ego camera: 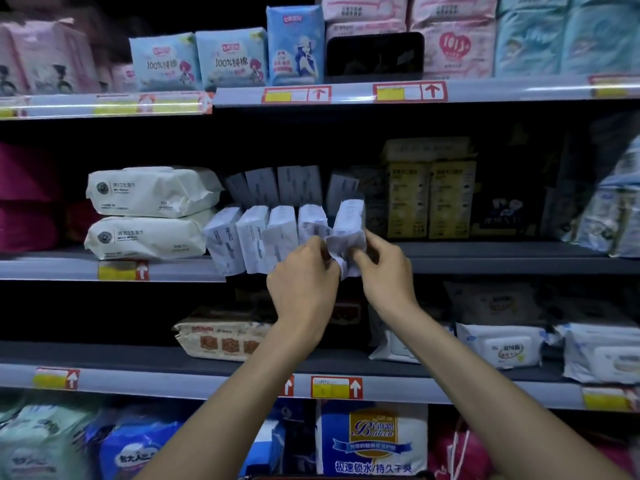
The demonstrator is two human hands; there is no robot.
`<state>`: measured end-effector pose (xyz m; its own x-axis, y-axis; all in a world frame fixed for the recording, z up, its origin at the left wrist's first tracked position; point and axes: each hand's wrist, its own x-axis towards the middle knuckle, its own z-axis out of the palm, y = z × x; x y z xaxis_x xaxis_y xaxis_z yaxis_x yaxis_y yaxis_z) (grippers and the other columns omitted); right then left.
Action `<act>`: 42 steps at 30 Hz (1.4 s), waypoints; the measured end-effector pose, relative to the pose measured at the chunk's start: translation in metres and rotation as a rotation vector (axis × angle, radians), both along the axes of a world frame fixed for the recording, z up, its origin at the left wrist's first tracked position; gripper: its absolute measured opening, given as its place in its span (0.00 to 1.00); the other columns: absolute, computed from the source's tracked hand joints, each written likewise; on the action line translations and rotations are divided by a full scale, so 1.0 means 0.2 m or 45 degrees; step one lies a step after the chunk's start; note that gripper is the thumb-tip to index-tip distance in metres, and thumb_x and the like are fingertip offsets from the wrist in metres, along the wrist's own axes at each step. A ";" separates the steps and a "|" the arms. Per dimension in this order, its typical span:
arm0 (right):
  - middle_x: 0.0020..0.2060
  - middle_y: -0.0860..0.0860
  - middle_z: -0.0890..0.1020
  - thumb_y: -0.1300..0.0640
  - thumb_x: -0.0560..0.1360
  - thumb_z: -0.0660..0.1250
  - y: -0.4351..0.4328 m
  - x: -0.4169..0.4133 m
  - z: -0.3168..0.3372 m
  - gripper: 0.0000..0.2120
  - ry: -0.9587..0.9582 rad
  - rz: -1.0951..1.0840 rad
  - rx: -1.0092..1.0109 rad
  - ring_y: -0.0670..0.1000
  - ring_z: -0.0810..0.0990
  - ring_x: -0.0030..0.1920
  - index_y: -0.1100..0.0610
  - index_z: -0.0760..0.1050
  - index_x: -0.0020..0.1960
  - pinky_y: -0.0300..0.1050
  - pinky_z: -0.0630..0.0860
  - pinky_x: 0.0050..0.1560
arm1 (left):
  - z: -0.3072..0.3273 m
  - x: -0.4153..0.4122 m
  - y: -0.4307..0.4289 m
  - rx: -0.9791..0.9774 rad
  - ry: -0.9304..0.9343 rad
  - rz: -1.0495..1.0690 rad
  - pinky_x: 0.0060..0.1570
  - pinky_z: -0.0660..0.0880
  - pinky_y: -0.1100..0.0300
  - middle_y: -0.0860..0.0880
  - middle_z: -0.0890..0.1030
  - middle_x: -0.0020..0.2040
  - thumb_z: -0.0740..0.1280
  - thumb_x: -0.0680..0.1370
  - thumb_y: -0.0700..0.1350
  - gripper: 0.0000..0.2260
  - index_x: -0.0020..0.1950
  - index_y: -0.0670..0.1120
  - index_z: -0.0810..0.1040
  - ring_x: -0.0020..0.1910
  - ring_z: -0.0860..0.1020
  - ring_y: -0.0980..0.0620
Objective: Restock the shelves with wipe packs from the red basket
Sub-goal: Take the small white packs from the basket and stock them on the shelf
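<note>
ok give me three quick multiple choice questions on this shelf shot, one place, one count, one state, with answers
1. Where is the small white wipe pack being handled?
A) on the top visible shelf
B) on the second shelf down, at the right end of the row of small white packs
C) on the lowest shelf

2. How many large cream wipe packs lie stacked left of that row?
A) one
B) two
C) four

3. How do the left hand and right hand stand to the handled pack?
A) both pinch it
B) only the left touches it
C) both hang clear of it

Answers: 1 B, it stands last in the row there; 2 B, one lies on the other; 3 A, fingers of both curl on its lower end.
</note>
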<state>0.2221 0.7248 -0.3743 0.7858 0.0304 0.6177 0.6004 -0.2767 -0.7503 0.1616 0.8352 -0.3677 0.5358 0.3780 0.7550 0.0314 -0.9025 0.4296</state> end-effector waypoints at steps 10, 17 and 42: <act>0.45 0.41 0.87 0.60 0.81 0.66 -0.08 -0.07 0.02 0.12 0.056 0.124 0.117 0.40 0.84 0.49 0.45 0.83 0.57 0.35 0.76 0.47 | -0.01 -0.03 -0.09 0.037 -0.039 -0.121 0.29 0.65 0.54 0.52 0.75 0.37 0.66 0.78 0.44 0.08 0.43 0.50 0.67 0.34 0.75 0.48; 0.49 0.39 0.86 0.59 0.82 0.66 -0.07 -0.08 0.03 0.13 0.007 0.149 0.125 0.38 0.83 0.53 0.47 0.83 0.63 0.35 0.76 0.50 | -0.01 -0.03 -0.10 0.078 -0.083 -0.114 0.31 0.68 0.52 0.51 0.74 0.37 0.65 0.79 0.42 0.08 0.43 0.50 0.67 0.33 0.76 0.44; 0.53 0.47 0.86 0.59 0.80 0.68 -0.02 -0.10 0.05 0.15 0.107 -0.016 0.083 0.49 0.83 0.56 0.50 0.81 0.65 0.45 0.80 0.56 | 0.00 -0.10 -0.07 0.033 0.090 -0.148 0.42 0.69 0.51 0.54 0.73 0.39 0.62 0.80 0.39 0.08 0.46 0.51 0.67 0.40 0.78 0.45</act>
<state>0.2022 0.7207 -0.3645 0.8349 -0.0179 0.5501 0.5316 -0.2330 -0.8143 0.1425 0.8214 -0.3684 0.6269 0.2913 0.7226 -0.0447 -0.9125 0.4066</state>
